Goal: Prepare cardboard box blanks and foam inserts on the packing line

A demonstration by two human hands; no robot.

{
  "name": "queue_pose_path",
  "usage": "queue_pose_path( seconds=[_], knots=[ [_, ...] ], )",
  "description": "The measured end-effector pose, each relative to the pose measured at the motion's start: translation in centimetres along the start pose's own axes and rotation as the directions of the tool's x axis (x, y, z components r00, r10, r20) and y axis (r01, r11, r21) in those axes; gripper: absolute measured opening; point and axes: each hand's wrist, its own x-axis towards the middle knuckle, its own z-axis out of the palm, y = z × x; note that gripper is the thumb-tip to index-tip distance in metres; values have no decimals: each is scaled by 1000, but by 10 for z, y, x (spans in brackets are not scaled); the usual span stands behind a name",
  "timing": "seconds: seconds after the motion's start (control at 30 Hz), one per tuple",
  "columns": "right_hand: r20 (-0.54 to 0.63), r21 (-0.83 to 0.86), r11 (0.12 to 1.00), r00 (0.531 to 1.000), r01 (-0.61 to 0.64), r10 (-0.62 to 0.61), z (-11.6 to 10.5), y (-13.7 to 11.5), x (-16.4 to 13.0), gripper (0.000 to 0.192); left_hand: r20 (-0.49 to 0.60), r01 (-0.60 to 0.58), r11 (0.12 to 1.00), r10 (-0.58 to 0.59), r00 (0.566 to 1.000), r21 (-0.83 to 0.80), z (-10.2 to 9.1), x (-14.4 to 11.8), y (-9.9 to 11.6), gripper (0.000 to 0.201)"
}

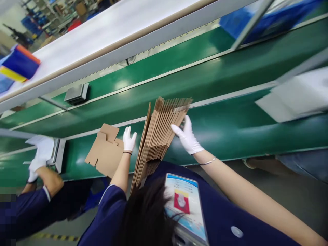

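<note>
A stack of flat cardboard boxes (160, 130) stands on edge in front of me, fanned at the top and leaning against my body. My right hand (189, 136), in a white glove, holds the stack's right side, its thumb over the edges. To the left of the stack is my white-gloved left hand (128, 139), fingers spread and nothing in them. Beside it, a single unfolded cardboard box blank (106, 153) lies flat on the green conveyor belt (225, 116), partly hidden by my left forearm.
At left, a co-worker's gloved hand (38, 165) is at white paper on a grey device (59, 155). Another grey device (76, 94) sits on the far belt. White sheets or bags (294, 95) are at right. A white shelf (115, 30) runs above, on metal posts.
</note>
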Motion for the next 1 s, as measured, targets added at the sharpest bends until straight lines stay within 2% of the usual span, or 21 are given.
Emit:
queue_pose_path(
  seconds=[0.07, 0.1, 0.17, 0.2, 0.27, 0.33, 0.4, 0.43, 0.5, 0.57, 0.63, 0.7, 0.8, 1.0],
  knots=[
    [25, 46, 999, 1000, 2, -3, -4, 4, 5, 126, -151, 103, 994, -107, 983, -35, -36, -5, -18, 88],
    [40, 62, 998, 999, 2, -5, -6, 6, 7, 125, -182, 144, 987, -154, 971, -68, -50, -11, -22, 90],
    [58, 71, 997, 998, 3, -7, -7, 8, 11, 124, -128, 190, 969, -211, 969, -157, -63, -26, -20, 94],
    [60, 61, 998, 998, 7, -11, -7, 8, 12, 123, -51, 191, 959, -206, 977, -210, -61, -33, -12, 96],
    [49, 32, 999, 999, 18, -20, -4, 7, 12, 122, 171, 163, 930, -111, 979, -330, -43, -43, 13, 104],
    [28, 12, 1000, 999, 14, -14, 1, 5, 10, 121, 376, 124, 888, 59, 925, -444, -16, -49, 46, 112],
    [6, 9, 1000, 1000, -15, 15, 5, 2, 8, 122, 484, 102, 866, 173, 858, -489, 7, -51, 81, 124],
    [-3, 12, 999, 999, -31, 32, 7, 1, 8, 123, 511, 93, 874, 189, 839, -477, 16, -51, 96, 131],
    [-21, 28, 998, 998, -55, 56, 9, -1, 6, 124, 518, 41, 924, 176, 837, -380, 30, -50, 123, 140],
    [-33, 54, 997, 997, -62, 63, 8, 0, 4, 125, 469, -111, 979, 180, 865, -172, 41, -49, 142, 147],
    [-39, 79, 995, 998, -52, 55, 7, 2, -1, 121, 425, -299, 950, 237, 874, 85, 50, -51, 156, 149],
    [-39, 90, 995, 998, -35, 39, 5, 5, -6, 115, 441, -413, 872, 273, 855, 262, 56, -54, 165, 147],
    [-32, 92, 996, 999, -12, 15, 3, 10, -10, 109, 474, -422, 828, 222, 852, 370, 60, -57, 172, 146],
    [6, 65, 997, 999, 43, -44, 3, 10, 3, 114, 432, -320, 851, 124, 893, 417, 51, -52, 172, 148]
  ],
)
